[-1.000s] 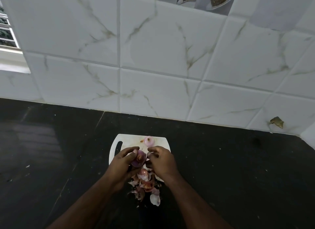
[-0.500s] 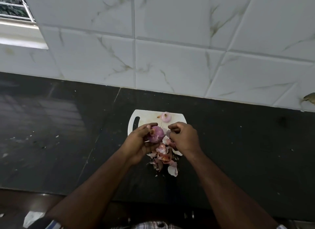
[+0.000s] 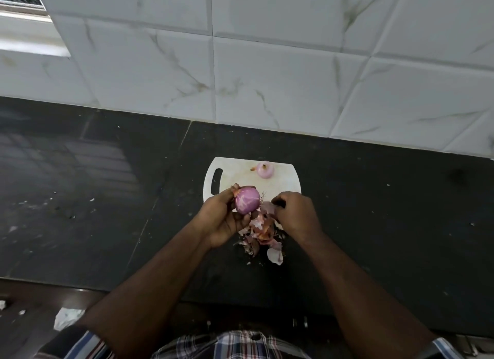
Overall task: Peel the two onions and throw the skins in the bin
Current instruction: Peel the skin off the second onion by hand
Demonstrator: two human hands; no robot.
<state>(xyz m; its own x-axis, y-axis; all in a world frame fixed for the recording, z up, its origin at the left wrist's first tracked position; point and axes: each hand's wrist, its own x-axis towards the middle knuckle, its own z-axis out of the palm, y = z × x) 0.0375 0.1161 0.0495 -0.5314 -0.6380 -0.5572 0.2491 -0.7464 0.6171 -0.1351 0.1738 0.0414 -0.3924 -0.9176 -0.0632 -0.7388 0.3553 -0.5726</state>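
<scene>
My left hand grips a purple onion just above the near edge of the white cutting board; most of its skin is off, and a scrap still clings at its left end. My right hand is a little to the right of it, fingers curled, pinching a pale piece of skin. Something dark shows under those fingers, and I cannot tell what it is. A second, peeled onion sits at the far side of the board. Loose skins lie piled below my hands.
The board lies on a black stone counter speckled with small scraps. A white marble-tiled wall rises behind it. The counter's near edge runs below my forearms, with crumpled white paper on the floor at lower left. No bin is in view.
My right hand has pulled away to the right from the onion, drawing skin off. The left hand has turned the onion, showing its peeled side. The camera has tilted down.
</scene>
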